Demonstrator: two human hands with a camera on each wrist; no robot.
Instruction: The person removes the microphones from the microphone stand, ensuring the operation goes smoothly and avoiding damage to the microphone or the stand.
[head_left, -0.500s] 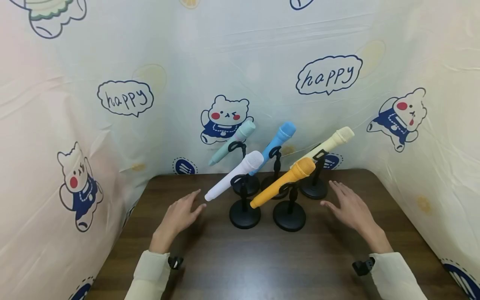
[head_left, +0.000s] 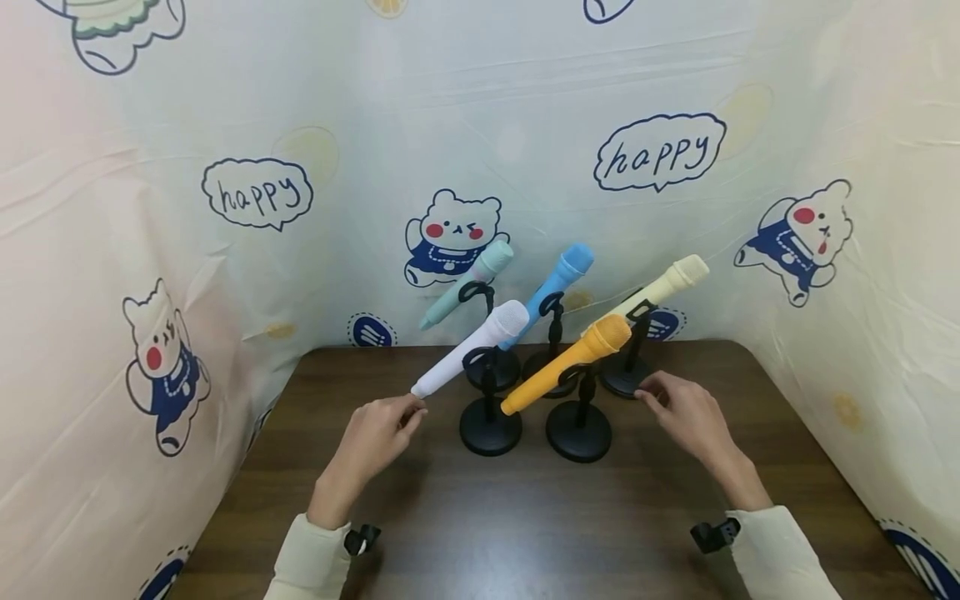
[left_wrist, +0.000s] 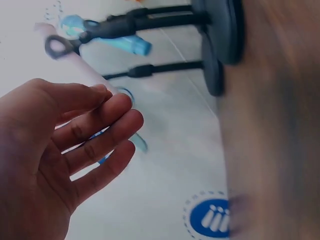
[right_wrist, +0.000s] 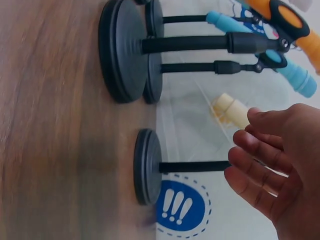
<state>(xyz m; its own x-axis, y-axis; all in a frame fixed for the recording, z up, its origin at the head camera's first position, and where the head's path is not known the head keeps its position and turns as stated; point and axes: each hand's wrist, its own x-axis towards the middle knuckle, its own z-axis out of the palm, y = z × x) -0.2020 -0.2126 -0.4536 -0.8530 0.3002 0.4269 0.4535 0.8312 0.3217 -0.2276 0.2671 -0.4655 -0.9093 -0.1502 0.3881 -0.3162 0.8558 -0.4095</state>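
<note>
In the head view my left hand hovers at the lower tip of a white microphone, fingers loosely bent. The left wrist view shows its thumb and fingertips overlapping the tail of that microphone, with nothing seen in the palm. On the right, my right hand, also with loosely bent fingers, is beside the round base of the stand bearing a cream microphone. In the right wrist view its thumb and fingers are apart, partly covering the cream microphone. An orange microphone leans in a stand between the hands.
Behind are a mint microphone and a blue microphone, each tilted in a black stand. Two front stand bases sit on the brown wooden table. A printed cloth surrounds the back and sides.
Both hands have bent their fingers from a straighter spread. The left hand has shifted right, to the white microphone's tip; the right hand has drawn slightly left. The microphones stand as before.
</note>
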